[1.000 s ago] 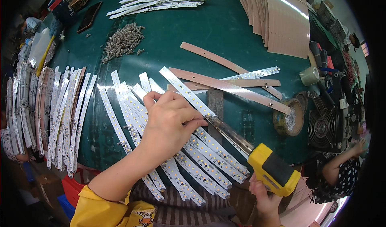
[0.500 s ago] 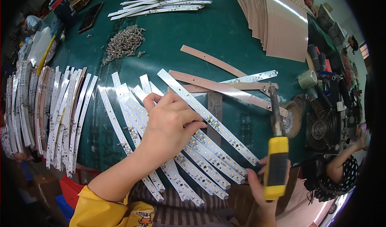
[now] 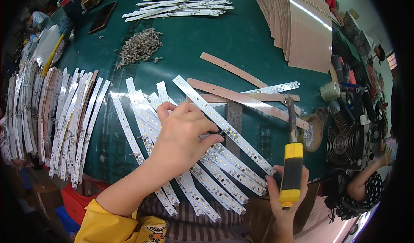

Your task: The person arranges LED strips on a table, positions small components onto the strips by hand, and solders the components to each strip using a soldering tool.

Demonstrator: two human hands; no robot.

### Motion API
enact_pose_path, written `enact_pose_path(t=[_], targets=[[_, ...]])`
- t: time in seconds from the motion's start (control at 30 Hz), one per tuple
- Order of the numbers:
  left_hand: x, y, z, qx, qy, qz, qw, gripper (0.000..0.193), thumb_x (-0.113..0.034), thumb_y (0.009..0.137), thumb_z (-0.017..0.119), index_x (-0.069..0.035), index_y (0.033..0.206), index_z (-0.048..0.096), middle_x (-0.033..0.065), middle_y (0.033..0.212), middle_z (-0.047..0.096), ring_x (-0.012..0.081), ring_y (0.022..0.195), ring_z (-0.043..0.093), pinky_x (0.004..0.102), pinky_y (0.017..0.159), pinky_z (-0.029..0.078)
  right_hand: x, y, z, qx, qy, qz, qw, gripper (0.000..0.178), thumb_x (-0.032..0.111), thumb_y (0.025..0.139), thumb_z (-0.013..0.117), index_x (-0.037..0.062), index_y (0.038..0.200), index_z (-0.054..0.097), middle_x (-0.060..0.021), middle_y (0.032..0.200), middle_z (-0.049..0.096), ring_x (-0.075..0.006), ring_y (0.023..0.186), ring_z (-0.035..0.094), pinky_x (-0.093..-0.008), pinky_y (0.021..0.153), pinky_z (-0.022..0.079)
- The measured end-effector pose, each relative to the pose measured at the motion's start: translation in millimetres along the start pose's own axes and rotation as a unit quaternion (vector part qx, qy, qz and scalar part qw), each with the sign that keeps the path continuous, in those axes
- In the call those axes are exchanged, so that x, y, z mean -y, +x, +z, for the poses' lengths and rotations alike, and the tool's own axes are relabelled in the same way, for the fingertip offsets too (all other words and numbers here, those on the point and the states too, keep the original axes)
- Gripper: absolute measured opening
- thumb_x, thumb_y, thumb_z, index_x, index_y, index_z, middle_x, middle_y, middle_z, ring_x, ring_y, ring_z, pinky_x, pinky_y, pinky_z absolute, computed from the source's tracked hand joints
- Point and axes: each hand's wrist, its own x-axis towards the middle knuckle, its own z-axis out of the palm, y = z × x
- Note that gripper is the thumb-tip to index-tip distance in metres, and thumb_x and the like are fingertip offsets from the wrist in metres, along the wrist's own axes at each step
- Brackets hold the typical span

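Over a fan of white LED strips (image 3: pixel 228 180), my left hand (image 3: pixel 181 135) bends its fingers, thumb and forefinger pinched at a tiny dark piece too small to name. Beside that pinch, a single LED strip (image 3: pixel 224 124) lies slanted across the others. At its lower right end is my right hand (image 3: pixel 288 189), with the thumb close to or on the strip's tip. That hand's fingers curl round a yellow-and-black handled tool with a long metal shaft, which looks like a soldering iron (image 3: pixel 292 169). The handle hides part of the fingers.
Pinkish-tan strips (image 3: pixel 250 97) cross beyond the work. A heap of small metal parts (image 3: pixel 140 47) and another LED strip pile (image 3: pixel 181 6) lie farther back. Bundled strips (image 3: pixel 77 122) stand left. Tan sheets (image 3: pixel 308 32), a tape roll (image 3: pixel 330 88) and a round fan (image 3: pixel 343 137) are right.
The view has shifted slightly, so the table things sit a little farther right. My right hand and the soldering iron have moved slightly left toward the strip's end. The left hand keeps its pinch.
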Motion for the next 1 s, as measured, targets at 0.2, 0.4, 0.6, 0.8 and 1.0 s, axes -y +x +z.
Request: enact_pose_path(t=[0.2, 0.4, 0.6, 0.8, 1.0], targets=[[7.8, -16.5, -41.6, -0.003, 0.02, -0.021, 1.0, 0.018, -0.017, 0.067, 0.082, -0.009, 0.08, 0.072, 0.0034, 0.078, 0.067, 0.022, 0.087, 0.061, 0.0371, 0.083, 0.04, 2.2, 6.2, -3.8, 0.039, -0.047, -0.069, 0.996, 0.053, -0.002, 0.07, 0.077, -0.0003, 0.116, 0.051, -0.0078, 0.1, 0.06, -0.017, 0.085, 0.057, -0.0274, 0.079, 0.044], [-0.5, -63.2, -73.9, 0.031, 0.047, -0.061, 0.997, 0.028, -0.011, 0.069, 0.08, -0.008, 0.095, 0.069, 0.0068, 0.082, 0.067, 0.0256, 0.078, 0.061, 0.0364, 0.076, 0.044, -7.6, 16.2, -13.9, 0.09, -0.019, -0.102, 0.99, 0.048, 0.004, 0.072, 0.08, 0.0017, 0.112, 0.054, -0.0071, 0.098, 0.058, -0.0163, 0.08, 0.055, -0.027, 0.074, 0.045], [-19.0, -108.4, -73.6, 0.05, -0.076, -0.199, 0.976, 0.02, -0.006, 0.075, 0.077, -0.002, 0.092, 0.066, 0.0098, 0.082, 0.068, 0.0176, 0.067, 0.065, 0.0296, 0.059, 0.049, -10.4, 24.7, -8.3, 0.111, -0.005, -0.133, 0.985, 0.047, 0.005, 0.071, 0.082, 0.003, 0.109, 0.054, -0.0064, 0.093, 0.056, -0.0163, 0.078, 0.055, -0.0274, 0.072, 0.045], [-12.6, -168.4, -60.3, 0.157, -0.399, -0.589, 0.685, 0.039, -0.03, 0.097, 0.058, 0.008, 0.095, 0.067, 0.0168, 0.086, 0.07, 0.0205, 0.079, 0.071, 0.0312, 0.072, 0.057, -8.0, 30.0, -12.3, 0.156, -0.013, -0.137, 0.978, 0.046, 0.005, 0.071, 0.081, 0.0025, 0.108, 0.054, -0.0059, 0.091, 0.055, -0.0166, 0.076, 0.056, -0.0276, 0.07, 0.046], [-27.7, -145.8, -25.8, 0.077, -0.67, -0.611, 0.415, 0.051, -0.034, 0.101, 0.046, 0.006, 0.133, 0.041, 0.0255, 0.12, 0.059, 0.0338, 0.112, 0.06, 0.0497, 0.098, 0.049, -2.4, 34.0, -4.4, 0.155, -0.031, -0.181, 0.971, 0.046, 0.004, 0.071, 0.08, 0.0025, 0.108, 0.054, -0.0083, 0.092, 0.057, -0.0187, 0.076, 0.059, -0.0275, 0.069, 0.047]])
